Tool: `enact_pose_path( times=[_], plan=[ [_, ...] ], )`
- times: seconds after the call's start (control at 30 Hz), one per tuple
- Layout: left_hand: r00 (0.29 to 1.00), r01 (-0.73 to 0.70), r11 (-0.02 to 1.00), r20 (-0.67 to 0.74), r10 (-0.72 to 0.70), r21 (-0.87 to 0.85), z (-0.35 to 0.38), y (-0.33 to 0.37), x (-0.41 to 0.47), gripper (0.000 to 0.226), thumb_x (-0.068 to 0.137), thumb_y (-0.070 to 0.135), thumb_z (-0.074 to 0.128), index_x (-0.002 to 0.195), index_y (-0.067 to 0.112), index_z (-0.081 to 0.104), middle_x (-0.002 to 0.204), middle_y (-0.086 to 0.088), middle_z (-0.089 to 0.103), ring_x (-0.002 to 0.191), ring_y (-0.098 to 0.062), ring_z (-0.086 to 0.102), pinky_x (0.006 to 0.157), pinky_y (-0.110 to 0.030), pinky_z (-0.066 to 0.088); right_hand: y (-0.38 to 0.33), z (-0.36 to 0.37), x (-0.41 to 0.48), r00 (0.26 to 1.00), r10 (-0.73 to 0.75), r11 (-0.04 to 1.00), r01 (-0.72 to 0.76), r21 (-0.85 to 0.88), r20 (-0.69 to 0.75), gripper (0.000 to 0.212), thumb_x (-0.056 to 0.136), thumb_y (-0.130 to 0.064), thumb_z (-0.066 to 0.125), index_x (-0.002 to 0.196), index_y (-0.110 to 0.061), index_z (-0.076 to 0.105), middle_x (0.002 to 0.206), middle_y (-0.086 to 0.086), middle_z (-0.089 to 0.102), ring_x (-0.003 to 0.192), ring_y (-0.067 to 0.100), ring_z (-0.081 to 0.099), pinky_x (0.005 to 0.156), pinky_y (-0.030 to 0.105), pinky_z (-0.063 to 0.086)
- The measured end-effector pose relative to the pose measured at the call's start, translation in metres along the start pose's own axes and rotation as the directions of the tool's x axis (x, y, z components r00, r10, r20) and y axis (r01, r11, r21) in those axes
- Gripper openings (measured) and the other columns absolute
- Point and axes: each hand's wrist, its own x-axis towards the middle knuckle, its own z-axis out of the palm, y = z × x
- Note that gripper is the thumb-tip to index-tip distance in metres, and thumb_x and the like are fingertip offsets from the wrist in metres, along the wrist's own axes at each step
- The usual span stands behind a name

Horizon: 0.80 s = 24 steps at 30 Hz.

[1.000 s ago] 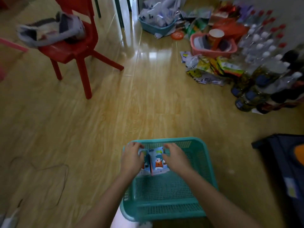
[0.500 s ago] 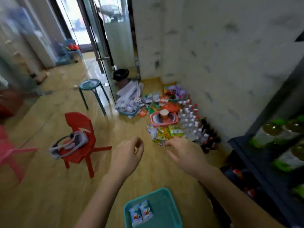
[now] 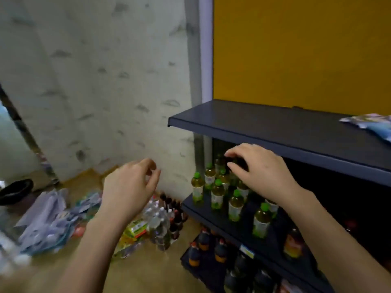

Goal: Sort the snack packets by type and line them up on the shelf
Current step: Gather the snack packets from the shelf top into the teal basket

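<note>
Now: both hands raised at the shelf unit, neither holding anything

Obs. Left hand [image 3: 131,187] is up in the air in front of the wall [image 3: 95,81], to the left of the shelf unit. Its fingers are loosely curled, thumb close to the forefinger, with nothing between them.

Right hand [image 3: 261,172] is palm down at the front edge of the top shelf [image 3: 275,127], just below the board. Its fingers are bent downward over the green-capped bottles [image 3: 218,193] and no item is visible in the grasp. Whether the fingertips touch a bottle cannot be told, as the gap there is dark.

Snack packets [image 3: 370,123], pale blue, lie flat on the top shelf at the far right edge of view, well apart from both hands.

Green-capped bottles stand upright on the middle shelf [image 3: 247,227]. Dark bottles [image 3: 203,242] stand on the level below.

On the floor [image 3: 148,271], beside the unit, stands a cluster of clear bottles [image 3: 158,220]. Yellow-green packets [image 3: 135,229] lie next to them, and a blurred heap of bags [image 3: 48,218] lies further left.

An orange panel [image 3: 296,49] backs the top shelf
</note>
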Motion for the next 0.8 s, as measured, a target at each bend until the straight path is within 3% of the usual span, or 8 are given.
enact_pose_path(
  times=[0.17, 0.3, 0.37, 0.5, 0.63, 0.73, 0.8],
  plan=[
    [0.978, -0.204, 0.963, 0.017, 0.21, -0.177, 0.028, 0.096, 0.038, 0.026, 0.092, 0.044, 0.045, 0.095, 0.024, 0.061, 0.091, 0.004, 0.068, 0.085, -0.023, 0.065, 0.065, -0.033, 0.048, 0.087, -0.061, -0.072, 0.957, 0.284, 0.95, -0.29, -0.115, -0.066, 0.029, 0.094, -0.04, 0.046, 0.122, -0.034, 0.053, 0.12, -0.016, 0.057, 0.113, 0.008, 0.052, 0.079, 0.03, 0.048],
    [0.931, -0.358, 0.888, -0.032, 0.365, -0.288, 0.049, 0.181, 0.051, 0.022, 0.093, 0.04, 0.047, 0.094, 0.021, 0.06, 0.091, 0.003, 0.066, 0.091, -0.023, 0.062, 0.059, -0.029, 0.035, 0.143, -0.102, -0.127, 0.868, 0.472, 0.853, -0.494, -0.169, -0.158, 0.027, 0.092, -0.038, 0.05, 0.118, -0.032, 0.056, 0.12, -0.013, 0.058, 0.115, 0.013, 0.053, 0.082, 0.031, 0.045],
    [0.907, -0.41, 0.85, -0.05, 0.418, -0.33, 0.059, 0.22, 0.057, 0.023, 0.093, 0.039, 0.048, 0.096, 0.021, 0.061, 0.093, 0.003, 0.067, 0.093, -0.024, 0.061, 0.06, -0.028, 0.034, 0.169, -0.118, -0.149, 0.823, 0.527, 0.807, -0.563, -0.177, -0.214, 0.026, 0.09, -0.036, 0.053, 0.114, -0.029, 0.059, 0.118, -0.01, 0.061, 0.115, 0.016, 0.055, 0.086, 0.034, 0.046],
    [0.871, -0.465, 0.784, -0.054, 0.489, -0.412, 0.081, 0.292, 0.071, 0.024, 0.093, 0.041, 0.048, 0.1, 0.022, 0.061, 0.097, 0.003, 0.067, 0.094, -0.023, 0.062, 0.069, -0.031, 0.047, 0.219, -0.146, -0.181, 0.741, 0.612, 0.723, -0.666, -0.186, -0.277, 0.025, 0.089, -0.034, 0.056, 0.112, -0.026, 0.063, 0.118, -0.008, 0.064, 0.112, 0.017, 0.057, 0.085, 0.033, 0.045],
    [0.858, -0.476, 0.765, -0.036, 0.513, -0.433, 0.098, 0.362, 0.082, 0.025, 0.093, 0.042, 0.047, 0.101, 0.023, 0.06, 0.104, 0.002, 0.066, 0.1, -0.025, 0.06, 0.066, -0.029, 0.035, 0.27, -0.173, -0.2, 0.652, 0.696, 0.626, -0.756, -0.192, -0.301, 0.029, 0.088, -0.04, 0.054, 0.112, -0.027, 0.063, 0.12, -0.006, 0.064, 0.112, 0.022, 0.057, 0.085, 0.036, 0.047],
    [0.851, -0.464, 0.763, 0.013, 0.525, -0.451, 0.11, 0.401, 0.088, 0.025, 0.093, 0.042, 0.047, 0.103, 0.023, 0.06, 0.107, 0.001, 0.066, 0.102, -0.026, 0.059, 0.068, -0.029, 0.035, 0.304, -0.185, -0.208, 0.53, 0.811, 0.484, -0.846, -0.225, -0.249, 0.044, 0.087, -0.052, 0.051, 0.117, -0.02, 0.059, 0.124, 0.005, 0.062, 0.114, 0.027, 0.056, 0.087, 0.038, 0.047],
    [0.848, -0.447, 0.772, 0.06, 0.526, -0.451, 0.118, 0.42, 0.092, 0.025, 0.092, 0.042, 0.047, 0.101, 0.022, 0.06, 0.106, 0.0, 0.066, 0.102, -0.026, 0.059, 0.071, -0.03, 0.039, 0.32, -0.187, -0.21, 0.418, 0.892, 0.368, -0.892, -0.262, -0.17, 0.058, 0.082, -0.066, 0.046, 0.106, -0.016, 0.058, 0.121, 0.01, 0.061, 0.111, 0.03, 0.056, 0.082, 0.037, 0.045]
  ],
)
